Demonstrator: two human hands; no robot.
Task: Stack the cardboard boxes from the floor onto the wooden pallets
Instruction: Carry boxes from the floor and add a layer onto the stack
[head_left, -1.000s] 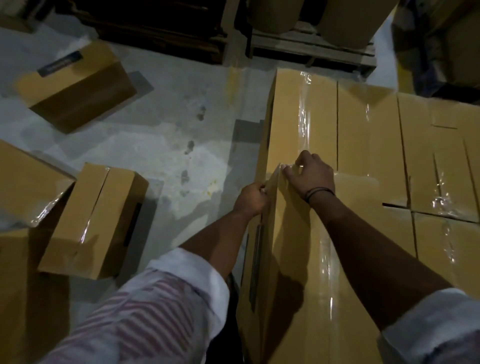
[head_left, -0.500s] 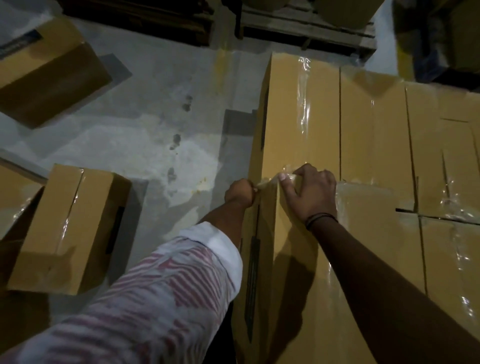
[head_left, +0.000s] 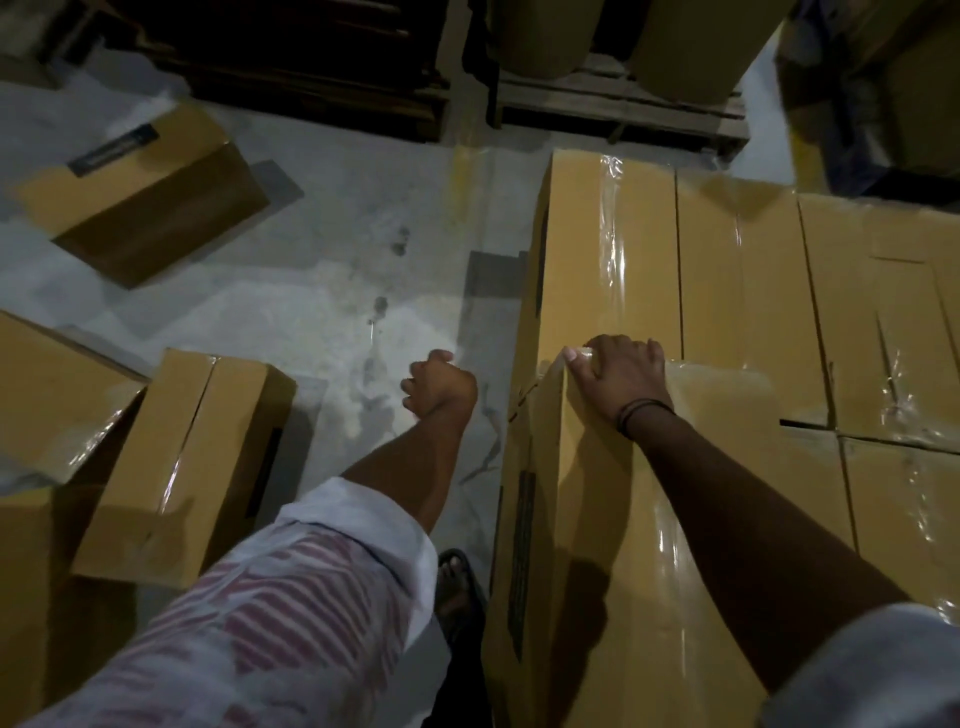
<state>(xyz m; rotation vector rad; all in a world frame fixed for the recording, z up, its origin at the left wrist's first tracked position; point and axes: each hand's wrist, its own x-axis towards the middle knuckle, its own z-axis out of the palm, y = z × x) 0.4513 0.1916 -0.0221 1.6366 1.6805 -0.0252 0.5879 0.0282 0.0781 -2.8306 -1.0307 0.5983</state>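
Taped cardboard boxes lie side by side in a stack on the right. My right hand rests on the top of the nearest box, thumb at its far left corner and fingers curled over its far edge, where it meets the box behind. My left hand hangs over the floor just left of the stack, loosely curled and holding nothing. On the floor at left lie loose boxes: one near my left arm, one further back, and one at the left edge.
Wooden pallets carrying large rounded brown loads stand at the back. More boxes fill the stack to the right. Bare concrete floor lies between the loose boxes and the stack. My sandalled foot stands beside the stack.
My left hand has let go of the near box's left corner and moved left, away from the stack. My right hand stays on the box's far edge.
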